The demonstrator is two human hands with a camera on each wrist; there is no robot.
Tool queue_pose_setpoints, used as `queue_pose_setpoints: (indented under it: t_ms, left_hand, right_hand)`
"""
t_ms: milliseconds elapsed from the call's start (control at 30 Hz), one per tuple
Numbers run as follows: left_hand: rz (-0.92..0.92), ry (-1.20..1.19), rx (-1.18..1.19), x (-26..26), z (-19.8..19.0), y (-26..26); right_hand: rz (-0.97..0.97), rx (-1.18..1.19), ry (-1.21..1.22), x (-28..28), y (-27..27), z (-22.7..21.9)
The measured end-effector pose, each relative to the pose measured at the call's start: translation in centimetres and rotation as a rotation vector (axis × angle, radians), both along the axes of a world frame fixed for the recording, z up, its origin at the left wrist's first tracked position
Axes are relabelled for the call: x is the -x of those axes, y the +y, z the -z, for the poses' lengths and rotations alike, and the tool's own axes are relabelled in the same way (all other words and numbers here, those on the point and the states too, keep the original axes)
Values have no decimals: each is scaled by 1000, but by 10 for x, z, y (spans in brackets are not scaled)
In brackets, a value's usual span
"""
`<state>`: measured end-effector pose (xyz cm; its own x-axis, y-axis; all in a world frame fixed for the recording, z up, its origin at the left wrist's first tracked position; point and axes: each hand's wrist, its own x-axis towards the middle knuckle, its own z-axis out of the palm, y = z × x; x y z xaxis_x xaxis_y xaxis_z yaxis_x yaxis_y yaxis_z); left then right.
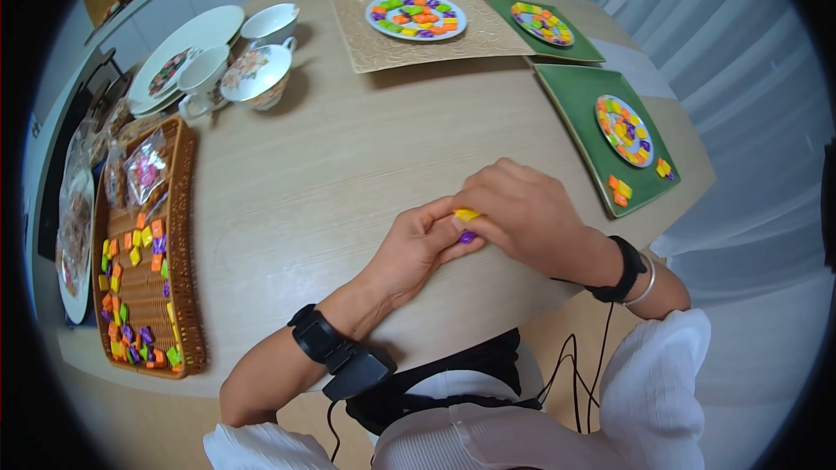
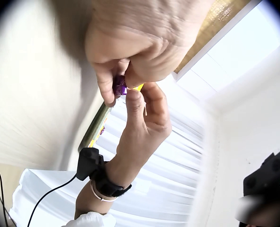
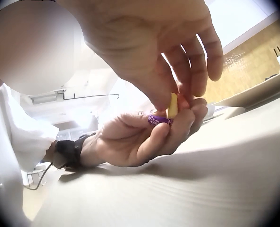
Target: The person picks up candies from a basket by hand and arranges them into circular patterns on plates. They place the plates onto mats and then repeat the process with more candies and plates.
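Observation:
Over the near side of the table, both hands meet around small wrapped candies. My left hand [image 1: 414, 248] lies low, its curled fingers holding a purple candy [image 1: 468, 237]. From above, my right hand [image 1: 527, 213] pinches a yellow candy [image 1: 468, 215] between thumb and index finger, close against the left fingertips. In the right wrist view the purple candy [image 3: 160, 121] has a pale pattern and sits just below the yellow candy [image 3: 173, 106]. An orange-red patch shows beside the yellow one, mostly hidden by fingers. The left wrist view shows the purple candy [image 2: 120, 86] between the left fingers.
At left, a wicker basket [image 1: 187, 244] holds candies and clear bags. Floral cups [image 1: 257, 78] and stacked plates [image 1: 222, 24] stand behind it. Candy-filled plates sit on a beige square tray [image 1: 353, 22] and on green trays [image 1: 575, 113] at right; loose candies [image 1: 620, 191] lie on the nearer one.

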<state>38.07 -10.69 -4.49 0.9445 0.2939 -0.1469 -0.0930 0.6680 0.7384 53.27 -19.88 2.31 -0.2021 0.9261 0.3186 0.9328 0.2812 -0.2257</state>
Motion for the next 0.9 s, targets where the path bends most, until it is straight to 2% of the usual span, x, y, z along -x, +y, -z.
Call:
queue_pose_setpoints:
  t_ms: [133,233,300,367,433,567,733,833,900]
  left_hand:
    - [40,50,-46,1,-8,-1]
    - [35,44,-17,1,-13,-2]
    - [33,34,43,1,-10,-3]
    - [25,-15,13,1,-5,-4]
    - [47,-35,-12,0,-1,-3]
    - [97,-5,-50,0,0,-2]
    - [116,34,-20,1,-4,-1]
    - [132,47,-8,1,-5,1]
    - [151,41,-4,0,-4,1]
  right_hand:
    - [17,100,34,1,-3,-10]
    - [108,143,179,-28,5,-27]
    - [227,58,173,-80,23,-50]
    - [561,70,-3,-132,35,-63]
    - [723,114,-186,-199,48,-51]
    - [698,320,-125,-259,61,-23]
    - [613,495,110,-272,70,-7]
    - [732,476,299,-273,72,-28]
    - [816,429,202,-277,71,-28]
